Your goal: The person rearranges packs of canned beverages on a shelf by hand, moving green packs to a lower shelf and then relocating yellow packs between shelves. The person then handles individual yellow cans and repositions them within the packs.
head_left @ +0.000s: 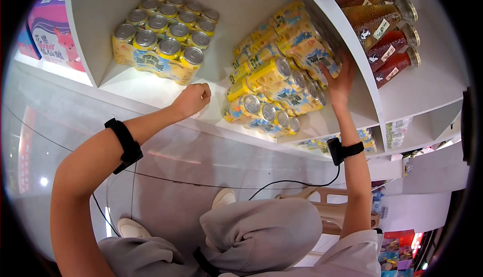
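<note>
My left hand point(192, 99) is curled closed near the front edge of the white shelf, between two groups of yellow cans; nothing shows in it. To its upper left, a shrink-wrapped pack of yellow cans point(161, 38) stands upright with silver lids up. On the right lies a stack of wrapped can packs point(276, 83), tilted and resting on one another. My right hand point(338, 80) is at the right side of this stack, fingers spread against the upper pack point(307, 43), beside the shelf's dividing wall. Part of its fingers is hard to make out in shadow.
The white divider point(359, 58) separates the cans from bottles of red and amber liquid point(385, 25) on the right. A pink and purple box point(58, 40) stands at the left. Below are a beige stool point(327, 209), black cables and my knees.
</note>
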Motion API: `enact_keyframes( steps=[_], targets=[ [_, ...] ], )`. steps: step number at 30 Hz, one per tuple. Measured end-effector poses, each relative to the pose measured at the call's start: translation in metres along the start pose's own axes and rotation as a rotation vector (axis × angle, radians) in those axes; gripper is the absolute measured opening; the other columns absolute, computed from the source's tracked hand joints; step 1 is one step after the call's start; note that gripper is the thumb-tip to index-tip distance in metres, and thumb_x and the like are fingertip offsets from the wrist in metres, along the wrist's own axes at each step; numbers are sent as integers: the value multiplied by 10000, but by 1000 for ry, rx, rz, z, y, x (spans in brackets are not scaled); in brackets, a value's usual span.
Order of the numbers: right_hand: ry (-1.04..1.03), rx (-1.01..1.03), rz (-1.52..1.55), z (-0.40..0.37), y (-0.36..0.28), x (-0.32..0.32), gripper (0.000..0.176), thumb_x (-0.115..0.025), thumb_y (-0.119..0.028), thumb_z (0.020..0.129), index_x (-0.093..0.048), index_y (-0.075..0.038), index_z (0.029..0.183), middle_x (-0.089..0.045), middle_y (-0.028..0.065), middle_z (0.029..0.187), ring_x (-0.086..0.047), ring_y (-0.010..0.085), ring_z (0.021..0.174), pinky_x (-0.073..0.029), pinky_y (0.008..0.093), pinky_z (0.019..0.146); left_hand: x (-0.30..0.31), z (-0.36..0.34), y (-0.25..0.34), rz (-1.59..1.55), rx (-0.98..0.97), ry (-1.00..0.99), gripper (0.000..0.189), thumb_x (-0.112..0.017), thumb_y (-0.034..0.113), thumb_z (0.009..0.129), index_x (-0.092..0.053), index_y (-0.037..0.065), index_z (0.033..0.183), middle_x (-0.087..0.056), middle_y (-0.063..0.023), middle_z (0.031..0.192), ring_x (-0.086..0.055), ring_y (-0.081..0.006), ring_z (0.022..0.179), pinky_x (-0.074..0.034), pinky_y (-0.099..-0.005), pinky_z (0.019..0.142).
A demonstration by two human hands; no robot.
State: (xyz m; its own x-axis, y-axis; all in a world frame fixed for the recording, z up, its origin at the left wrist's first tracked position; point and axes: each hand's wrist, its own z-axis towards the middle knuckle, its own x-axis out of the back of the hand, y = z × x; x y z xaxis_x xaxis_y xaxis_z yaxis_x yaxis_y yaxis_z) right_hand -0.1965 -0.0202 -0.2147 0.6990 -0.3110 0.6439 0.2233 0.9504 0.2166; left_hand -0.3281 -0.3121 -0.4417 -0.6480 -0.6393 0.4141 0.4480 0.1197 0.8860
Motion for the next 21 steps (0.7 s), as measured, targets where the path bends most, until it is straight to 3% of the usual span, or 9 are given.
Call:
enact_keyframes(
  steps=[5,8,11,14,17,21],
  targets=[
    [-296,-131,157,16,23,-1,831,-789,-307,625,-374,20,1266,-451,204,1227,-438,303,1140,-372,378,933,5,35,22,34,-103,55,100,-554,68,778,-580,-2,845,-624,-148,790,-623,-259,709,-493,-325,657],
    [-407,-46,199,24,33,-8,868,-797,-328,606,-367,48,1260,-455,215,1234,-453,299,1136,-370,382,939,9,68,49,75,-155,158,113,-560,88,781,-586,5,854,-627,-141,806,-624,-253,733,-487,-325,666],
    [-416,-6,155,30,42,-18,894,-803,-344,587,-366,40,1266,-478,207,1216,-469,301,1124,-375,378,931,7,92,77,-50,-56,215,114,-561,101,746,-601,12,806,-626,-167,806,-608,-296,778,-473,-369,687],
    [-409,13,97,31,41,-20,917,-810,-365,562,-374,30,1265,-495,200,1199,-470,305,1122,-361,382,936,0,101,85,-156,-99,223,121,-564,111,744,-604,20,814,-627,-162,805,-609,-294,775,-473,-372,692],
    [-427,-33,150,34,28,-11,943,-814,-392,537,-379,17,1268,-495,195,1199,-469,321,1116,-340,393,946,-10,94,82,-104,-77,212,129,-572,102,780,-599,10,865,-632,-115,782,-604,-197,714,-471,-298,663],
    [-447,8,78,37,25,-6,952,-819,-413,511,-392,7,1252,-498,191,1195,-473,327,1108,-325,399,956,-13,96,80,-158,-70,219,124,-567,96,784,-599,12,870,-629,-118,790,-606,-193,729,-470,-291,667]
  ],
)
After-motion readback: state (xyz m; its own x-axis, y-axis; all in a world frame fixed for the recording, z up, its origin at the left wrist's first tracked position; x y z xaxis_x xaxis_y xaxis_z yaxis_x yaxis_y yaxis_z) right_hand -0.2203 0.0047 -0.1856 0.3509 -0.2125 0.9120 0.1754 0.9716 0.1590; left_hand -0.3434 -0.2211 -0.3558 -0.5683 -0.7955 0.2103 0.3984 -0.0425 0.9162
